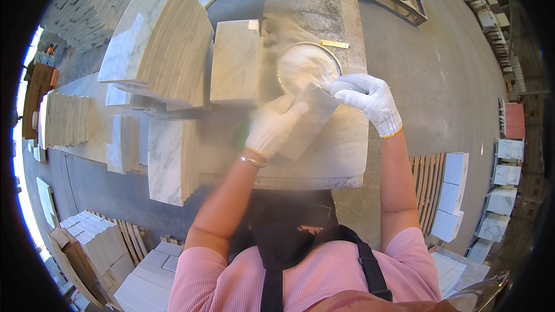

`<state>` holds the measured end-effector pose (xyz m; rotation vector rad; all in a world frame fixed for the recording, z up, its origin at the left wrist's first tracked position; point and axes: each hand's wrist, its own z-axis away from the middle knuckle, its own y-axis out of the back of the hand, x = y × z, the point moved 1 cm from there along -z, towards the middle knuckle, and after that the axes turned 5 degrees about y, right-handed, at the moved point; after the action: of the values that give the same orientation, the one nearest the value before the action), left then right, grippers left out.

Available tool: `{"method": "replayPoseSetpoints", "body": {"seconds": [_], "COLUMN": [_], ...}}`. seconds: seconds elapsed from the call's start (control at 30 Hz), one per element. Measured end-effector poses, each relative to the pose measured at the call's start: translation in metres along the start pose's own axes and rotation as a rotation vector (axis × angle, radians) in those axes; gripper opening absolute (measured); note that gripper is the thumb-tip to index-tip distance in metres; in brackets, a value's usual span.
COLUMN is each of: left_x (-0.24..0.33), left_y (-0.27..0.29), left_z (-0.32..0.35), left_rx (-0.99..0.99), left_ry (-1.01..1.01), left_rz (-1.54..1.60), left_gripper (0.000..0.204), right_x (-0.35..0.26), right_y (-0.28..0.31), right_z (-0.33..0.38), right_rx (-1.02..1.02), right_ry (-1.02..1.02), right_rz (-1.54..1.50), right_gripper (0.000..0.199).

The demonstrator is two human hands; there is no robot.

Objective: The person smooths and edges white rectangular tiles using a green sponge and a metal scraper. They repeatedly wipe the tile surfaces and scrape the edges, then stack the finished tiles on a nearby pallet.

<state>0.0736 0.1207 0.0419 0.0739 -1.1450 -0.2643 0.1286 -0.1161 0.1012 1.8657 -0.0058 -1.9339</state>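
My left hand [270, 126], in a white knit glove, grips a pale stone tile [312, 120] along its left edge and holds it tilted over the table. My gloved right hand [368, 99] is closed around a small pale, rounded tool [351, 84]. Its thin end meets the tile's upper corner, where a dab of white paste shows; the tool's exact kind is not clear. Just beyond the tile stands a round bowl [340, 60] of white paste [306, 65]. A short yellow strip [334, 44] lies by the bowl's far rim.
Left of the bowl, a stack of marble tiles [236, 60] stands on the worktable [341, 156]. Larger tile stacks [159, 40] rise farther left, and another stack [167, 159] is at the near left. Wooden pallets [428, 188] with boxes sit on the floor at right.
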Motion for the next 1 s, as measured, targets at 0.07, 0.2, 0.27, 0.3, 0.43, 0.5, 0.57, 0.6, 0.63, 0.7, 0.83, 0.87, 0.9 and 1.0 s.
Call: {"method": "replayPoseSetpoints", "body": {"seconds": [0.07,0.2,0.27,0.3,0.43,0.5,0.57,0.6,0.63,0.7,0.83,0.87,0.9,1.0], "left_x": [0.001,0.003,0.004,0.004,0.003,0.002,0.001,0.0,0.0,-0.002,-0.004,-0.005,-0.005,-0.007], "left_y": [0.001,0.002,0.002,0.001,0.0,0.0,0.0,0.0,-0.001,-0.002,-0.004,-0.004,-0.004,-0.004], "left_z": [0.0,0.001,0.001,0.001,0.003,0.003,0.002,0.001,0.0,-0.002,-0.005,-0.004,-0.004,-0.006], "left_rx": [-0.001,-0.007,-0.007,-0.003,0.01,0.018,0.014,0.01,0.007,-0.003,0.004,0.003,0.002,-0.03], "left_ry": [-0.013,-0.026,-0.03,-0.032,-0.071,-0.084,-0.1,-0.098,-0.093,-0.056,-0.05,-0.04,-0.029,0.0], "left_rz": [-0.014,-0.047,-0.011,-0.01,-0.043,-0.041,-0.004,0.014,0.036,0.081,0.118,0.144,0.17,0.273], "left_gripper": [0.041,0.041,0.041,0.041,0.043,0.043,0.042,0.041,0.04,0.038,0.037,0.037,0.037,0.05], "right_x": [0.001,0.001,0.0,-0.001,0.001,0.006,0.017,0.024,0.031,0.046,0.07,0.074,0.077,0.082], "right_y": [0.0,0.001,0.003,0.004,0.016,0.023,0.029,0.031,0.033,0.035,0.034,0.032,0.03,0.025], "right_z": [0.0,0.0,0.0,0.001,0.005,0.008,0.006,0.004,0.0,-0.007,-0.017,-0.019,-0.021,-0.022], "right_rx": [0.0,0.001,-0.019,-0.032,0.087,0.203,0.284,0.32,0.345,0.4,0.414,0.419,0.424,0.396], "right_ry": [-0.029,-0.044,-0.017,0.0,0.005,0.02,0.05,0.084,0.081,0.093,0.052,0.041,0.029,-0.025], "right_rz": [-0.023,-0.037,-0.041,-0.051,-0.099,-0.102,-0.194,-0.249,-0.241,-0.241,-0.178,-0.165,-0.152,-0.039], "right_gripper": [0.028,0.033,0.033,0.034,0.036,0.033,0.036,0.038,0.038,0.037,0.033,0.032,0.03,0.032]}}
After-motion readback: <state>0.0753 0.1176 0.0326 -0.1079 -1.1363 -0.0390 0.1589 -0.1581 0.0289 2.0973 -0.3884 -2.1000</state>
